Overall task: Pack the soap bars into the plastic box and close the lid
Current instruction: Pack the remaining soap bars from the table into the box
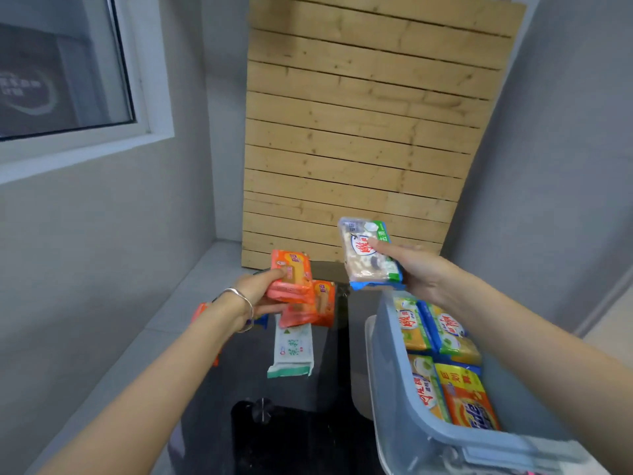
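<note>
An orange bar (291, 274) is held in the left hand (262, 293), well left of the box (390, 389) and above the table (239, 389). The bar is pinched at its near edge. The thumb is laid on the top face and the fingers are curled beneath, so most of the wrapper juts out beyond the fingertips, away from the person.

A pale bar (368, 255) with a green end is gripped by the right hand (423, 274) just above the far left corner of the box. The thumb is pressed on the printed face and the fingers are wrapped behind it. The bar stands out to the left of the palm and is tilted. The two held bars are kept apart, and neither is touched by the box.

The box is seen open at the top. Four packed bars (469, 395) are laid flat inside in two rows: three in green and yellow wrappers, and one in orange and yellow at the near right.

Left of the box, a white bar (291, 351) with green print is laid flat on the table. Just beyond it, under the left hand, more orange bars (323, 303) are piled. Farther left of the box, another orange wrapper (200, 310) is partly hidden behind the left wrist, on which a bracelet (241, 301) is worn.

Beyond the box, a wooden panel (359, 132) is leaned against the wall.
</note>
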Available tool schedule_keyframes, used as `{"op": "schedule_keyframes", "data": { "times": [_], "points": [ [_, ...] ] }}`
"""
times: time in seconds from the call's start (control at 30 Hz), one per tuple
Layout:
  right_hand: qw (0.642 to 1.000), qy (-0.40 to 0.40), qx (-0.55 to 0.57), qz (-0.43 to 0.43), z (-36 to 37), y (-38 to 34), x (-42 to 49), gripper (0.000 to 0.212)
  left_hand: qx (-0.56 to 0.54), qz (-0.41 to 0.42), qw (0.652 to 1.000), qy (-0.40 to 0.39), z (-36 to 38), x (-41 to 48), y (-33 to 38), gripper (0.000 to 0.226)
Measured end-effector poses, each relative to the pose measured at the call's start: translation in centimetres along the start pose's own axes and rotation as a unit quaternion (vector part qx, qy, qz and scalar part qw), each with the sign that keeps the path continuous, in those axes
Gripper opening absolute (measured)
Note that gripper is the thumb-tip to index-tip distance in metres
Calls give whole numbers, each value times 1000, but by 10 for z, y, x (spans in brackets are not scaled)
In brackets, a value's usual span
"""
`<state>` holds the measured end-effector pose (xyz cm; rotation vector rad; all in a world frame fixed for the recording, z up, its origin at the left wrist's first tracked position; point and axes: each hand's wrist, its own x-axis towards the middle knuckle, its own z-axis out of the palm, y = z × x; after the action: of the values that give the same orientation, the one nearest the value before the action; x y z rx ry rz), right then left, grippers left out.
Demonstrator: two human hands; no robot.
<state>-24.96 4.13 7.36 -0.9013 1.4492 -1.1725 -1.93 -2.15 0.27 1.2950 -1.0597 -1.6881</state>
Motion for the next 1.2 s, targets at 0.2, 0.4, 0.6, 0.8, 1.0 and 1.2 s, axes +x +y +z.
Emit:
{"op": "schedule_keyframes", "data": {
  "times": [0.2, 0.4, 0.6, 0.8, 1.0, 1.2],
  "points": [
    [997, 61, -42, 35, -64, 13, -27, 24, 6, 30, 999, -42, 48, -14, 9, 21],
    [986, 124, -92, 59, -79, 53, -23, 30, -15, 44, 998, -49, 80, -27, 6, 18],
    [975, 158, -151, 48, -73, 78, -3, 37, 18, 50, 996, -77, 93, -35, 7, 30],
    [950, 173, -259, 25, -74, 76, 1, 47, 22, 48, 995, -85, 108, -40, 6, 42],
    [954, 126, -265, 57, -82, 64, -9, 47, -1, 22, 993, -116, 125, -49, 7, 29],
    [963, 142, -175, -150, -115, 30, -30, 32, 36, -6, 983, -180, 159, -54, 10, 39]
  ]
}}
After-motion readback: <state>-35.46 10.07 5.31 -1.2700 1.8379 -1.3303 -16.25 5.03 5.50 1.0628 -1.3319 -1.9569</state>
